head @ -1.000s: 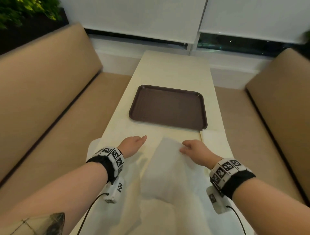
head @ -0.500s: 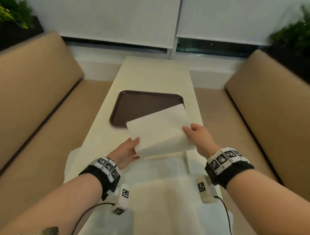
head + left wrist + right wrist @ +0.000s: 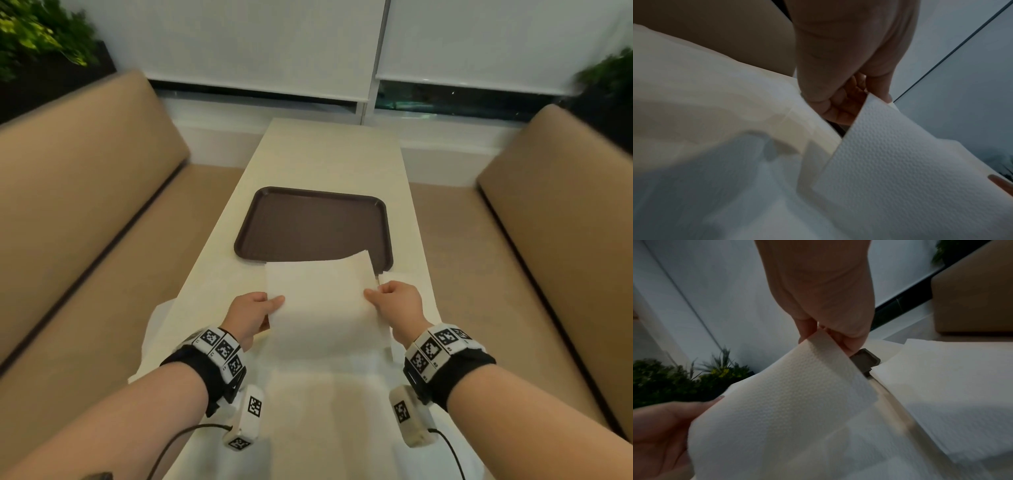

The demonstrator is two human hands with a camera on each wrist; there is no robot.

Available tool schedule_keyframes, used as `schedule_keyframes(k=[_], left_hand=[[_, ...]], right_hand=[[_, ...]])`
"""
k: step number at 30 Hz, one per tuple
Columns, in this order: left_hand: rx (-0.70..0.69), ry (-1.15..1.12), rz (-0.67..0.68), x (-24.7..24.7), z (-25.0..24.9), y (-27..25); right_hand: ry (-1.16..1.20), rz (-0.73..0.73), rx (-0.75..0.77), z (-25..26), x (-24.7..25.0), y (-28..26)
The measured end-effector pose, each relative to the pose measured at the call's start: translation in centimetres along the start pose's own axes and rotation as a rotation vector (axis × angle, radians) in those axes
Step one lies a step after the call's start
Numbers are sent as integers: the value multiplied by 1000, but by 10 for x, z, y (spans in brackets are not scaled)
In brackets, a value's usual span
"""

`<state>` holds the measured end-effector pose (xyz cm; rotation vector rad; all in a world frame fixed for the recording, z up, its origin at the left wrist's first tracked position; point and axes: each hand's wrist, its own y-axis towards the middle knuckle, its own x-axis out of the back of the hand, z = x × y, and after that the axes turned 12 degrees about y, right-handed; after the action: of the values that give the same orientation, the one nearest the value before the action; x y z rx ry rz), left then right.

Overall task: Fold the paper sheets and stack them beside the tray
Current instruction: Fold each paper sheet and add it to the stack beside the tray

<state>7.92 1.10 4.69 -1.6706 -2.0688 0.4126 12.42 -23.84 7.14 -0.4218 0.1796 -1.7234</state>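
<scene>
A white embossed paper sheet hangs between my two hands above the table, its far edge over the near rim of the brown tray. My left hand pinches its left edge, thumb on top. My right hand pinches the right edge. The left wrist view shows the sheet held by my left hand. In the right wrist view my right hand pinches the sheet. More white sheets lie flat on the table under my hands.
A folded white stack lies on the table right of the held sheet, by the tray's near right corner. The long cream table runs away from me between two tan benches. Plants stand at the far corners.
The sheet was lifted off the table by my right hand, then my left hand took its left edge. It now hangs lower and squarer between both hands.
</scene>
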Motion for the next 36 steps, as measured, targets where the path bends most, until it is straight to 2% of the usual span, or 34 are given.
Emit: schedule_keyframes(k=[4,6,9,13,17,23,28,31,34,36], left_hand=[[45,53,-137,5,10,8],[23,198,-253,8,15,15],[-48,487,-368,14,19,21],[-55,563,-415,23,21,28],[-43,613,-409,24,25,31],[-22,579,-394,21,31,35],[-85,587,-400,18,33,35],[-92,435,-364,17,37,39],[-34,181,-207,18,36,39],[3,112,-154,21,36,42]], right_hand=[[-29,48,-8,-4,-9,-1],[-33,66,-53,-10,-16,-3],[33,118,-192,-24,-26,-6],[281,167,-367,-39,-31,-9],[421,262,-394,-41,-26,-11],[314,200,-399,-48,-17,-7],[339,180,-378,-59,-16,-9],[327,184,-354,-60,-15,-11],[330,171,-343,-61,-10,-9],[361,186,-331,-60,-7,-8]])
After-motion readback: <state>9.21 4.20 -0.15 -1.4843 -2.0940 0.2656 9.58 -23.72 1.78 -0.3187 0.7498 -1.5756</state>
